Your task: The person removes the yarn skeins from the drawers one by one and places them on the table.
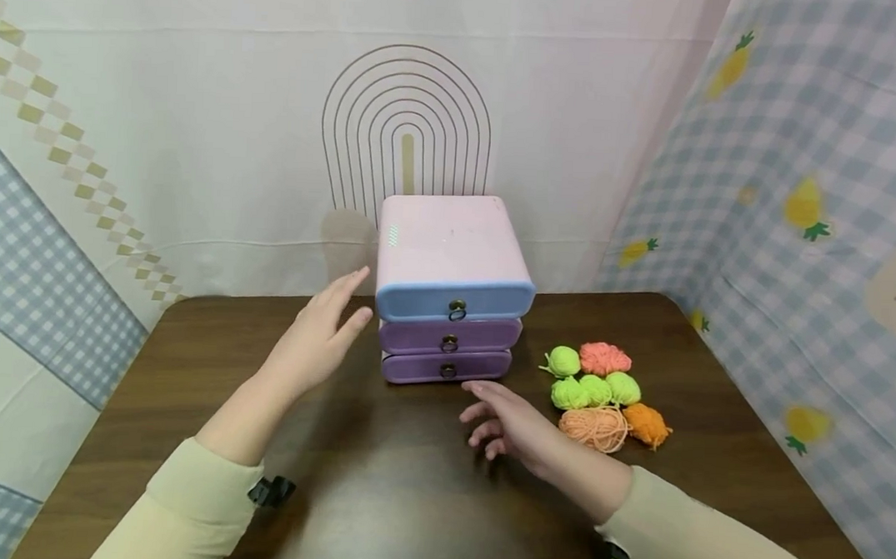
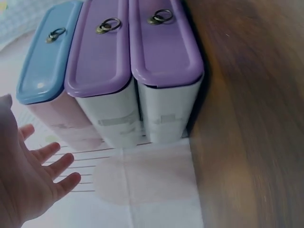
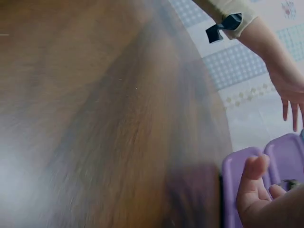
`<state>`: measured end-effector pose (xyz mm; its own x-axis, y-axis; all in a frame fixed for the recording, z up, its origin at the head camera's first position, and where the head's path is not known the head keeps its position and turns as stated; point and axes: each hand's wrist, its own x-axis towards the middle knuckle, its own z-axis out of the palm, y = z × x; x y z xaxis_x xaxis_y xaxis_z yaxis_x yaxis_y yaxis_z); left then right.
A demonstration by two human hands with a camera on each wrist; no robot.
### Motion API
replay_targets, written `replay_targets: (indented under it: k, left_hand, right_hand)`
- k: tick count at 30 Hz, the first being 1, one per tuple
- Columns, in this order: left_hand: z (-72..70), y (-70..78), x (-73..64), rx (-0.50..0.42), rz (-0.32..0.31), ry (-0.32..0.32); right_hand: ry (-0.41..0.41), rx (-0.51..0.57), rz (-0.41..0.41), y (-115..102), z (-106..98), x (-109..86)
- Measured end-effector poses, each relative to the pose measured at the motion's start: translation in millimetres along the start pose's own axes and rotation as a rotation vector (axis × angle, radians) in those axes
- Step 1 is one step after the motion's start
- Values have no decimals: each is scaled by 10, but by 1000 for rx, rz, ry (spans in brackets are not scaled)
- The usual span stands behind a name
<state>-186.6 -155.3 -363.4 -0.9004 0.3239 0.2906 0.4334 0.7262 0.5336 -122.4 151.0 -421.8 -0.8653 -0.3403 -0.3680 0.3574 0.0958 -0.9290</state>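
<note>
A small three-drawer box (image 1: pixel 453 238) stands at the back of the table, with a pink top, a blue upper drawer (image 2: pixel 50 52) and two purple drawers (image 1: pixel 447 365). Each drawer front carries a ring pull (image 1: pixel 457 310). My left hand (image 1: pixel 314 336) hovers at the box's left side, fingers extended and apart from it. In front of the lowest drawer, my right hand (image 1: pixel 512 428) hangs in the air with loosely bent fingers, holding nothing. Both hands also show in the right wrist view, the left hand (image 3: pixel 287 88) beyond the right hand (image 3: pixel 259 199).
To the right of the box lie several small yarn balls: green (image 1: pixel 595 390), a pink one (image 1: pixel 605 359), a peach one (image 1: pixel 594 428) and an orange one (image 1: pixel 648 425). A patterned cloth (image 1: pixel 236 137) hangs behind the brown table (image 1: pixel 423 495) and along its sides.
</note>
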Motion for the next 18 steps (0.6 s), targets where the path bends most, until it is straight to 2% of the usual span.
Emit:
replay_targets:
  k: [3,7,13,16,18]
  left_hand:
    - [-17,25,-156,116,78,-1]
    - [-6,67,-359,213,180,7]
    - [37,107,-655,296,262,-10]
    - [69,108,-742,341,293,-12]
    - [92,104,-780,368,315,-15]
  right_hand:
    - [16,-90,-95,-63,-123,-181]
    - [51,-330,-233,-112,-334,-402]
    - [137,-850,-415,-82,-649,-655]
    - [192,-1115,-528,-53,-780,-694]
    - [213,-1247,-608,-26,-858,-684]
